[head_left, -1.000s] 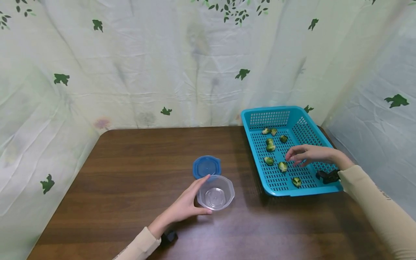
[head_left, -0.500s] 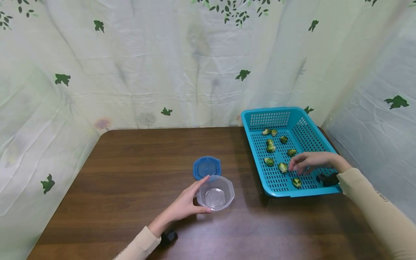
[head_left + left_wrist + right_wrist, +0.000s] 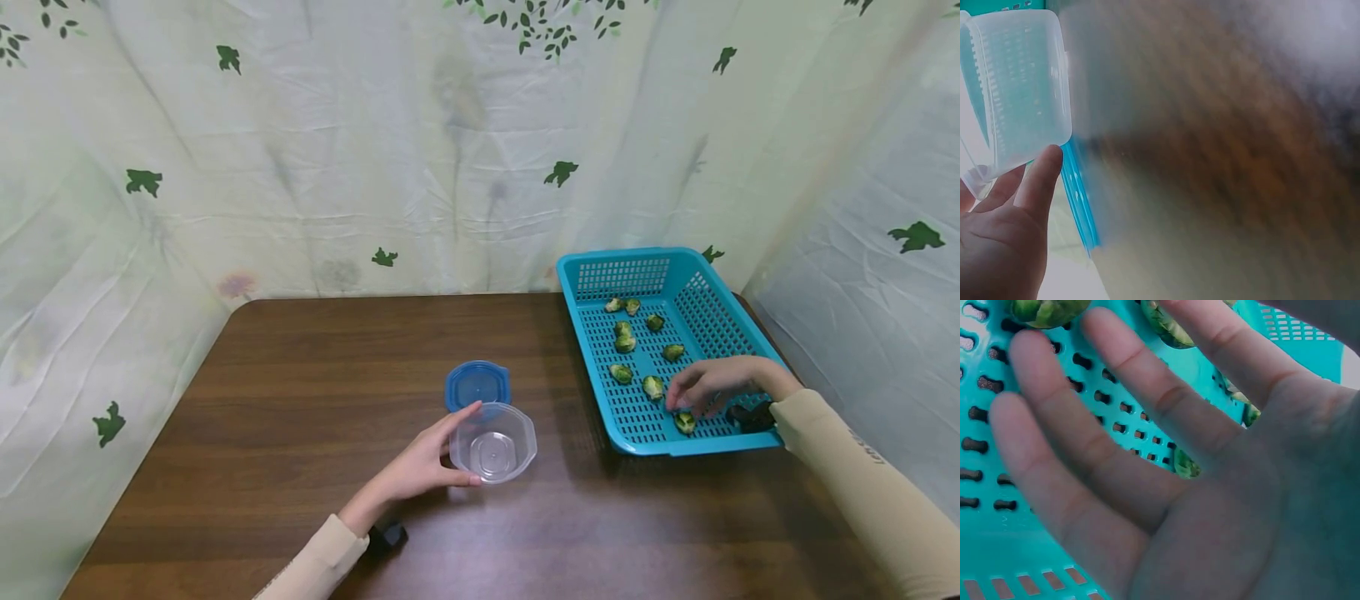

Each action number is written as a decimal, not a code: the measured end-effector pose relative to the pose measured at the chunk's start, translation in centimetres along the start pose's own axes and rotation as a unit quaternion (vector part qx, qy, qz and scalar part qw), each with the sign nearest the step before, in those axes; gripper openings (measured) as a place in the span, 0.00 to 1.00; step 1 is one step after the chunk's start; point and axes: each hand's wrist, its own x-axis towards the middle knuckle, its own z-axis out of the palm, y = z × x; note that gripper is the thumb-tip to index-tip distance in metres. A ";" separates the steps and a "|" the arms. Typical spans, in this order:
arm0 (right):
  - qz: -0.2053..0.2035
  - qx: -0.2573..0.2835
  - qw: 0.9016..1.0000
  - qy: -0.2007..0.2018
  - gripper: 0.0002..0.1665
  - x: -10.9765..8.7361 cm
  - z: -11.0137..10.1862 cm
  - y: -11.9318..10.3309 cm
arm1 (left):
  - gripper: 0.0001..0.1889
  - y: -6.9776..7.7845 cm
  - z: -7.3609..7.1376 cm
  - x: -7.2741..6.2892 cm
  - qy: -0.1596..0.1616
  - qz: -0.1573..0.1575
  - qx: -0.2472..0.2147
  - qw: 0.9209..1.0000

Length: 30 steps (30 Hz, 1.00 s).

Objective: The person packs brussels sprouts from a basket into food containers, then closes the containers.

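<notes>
My left hand point(image 3: 423, 462) holds a clear plastic container point(image 3: 493, 443) by its left side, thumb at the near edge and index finger at the far edge. In the left wrist view the container's translucent wall point(image 3: 1025, 94) stands above the fingers. A blue lid point(image 3: 477, 385) lies just behind it. Over the blue basket point(image 3: 648, 448) my right hand point(image 3: 716, 383) reaches down, fingers slightly bent, at a Brussels sprout point(image 3: 684, 422) near the front. The right wrist view has the fingertips right by a sprout point(image 3: 1050, 312), with nothing in the palm.
Several more Brussels sprouts point(image 3: 625, 342) lie scattered on the basket's perforated floor. The basket stands at the right end of the brown wooden table point(image 3: 330, 375). A white leaf-patterned cloth point(image 3: 337, 150) hangs behind and along the sides.
My right hand has moved down and toward the basket's front, uncovering a sprout behind it and nearing the front one. The left hand and container have shifted slightly left.
</notes>
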 end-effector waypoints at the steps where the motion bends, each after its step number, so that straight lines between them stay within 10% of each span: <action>1: 0.002 -0.001 1.000 -0.004 0.14 0.0 0.0 0.0 | 0.49 0.0 0.0 0.0 0.000 0.003 -0.001 1.000; 16: 0.012 0.010 1.000 -0.017 0.13 0.3 0.2 0.1 | 0.49 0.0 0.2 0.0 -0.001 0.002 -0.015 1.000; 30: -0.090 0.004 0.994 0.056 0.13 -0.6 -0.6 -0.9 | 0.49 -0.2 0.0 -0.1 -0.010 -0.006 -0.016 1.000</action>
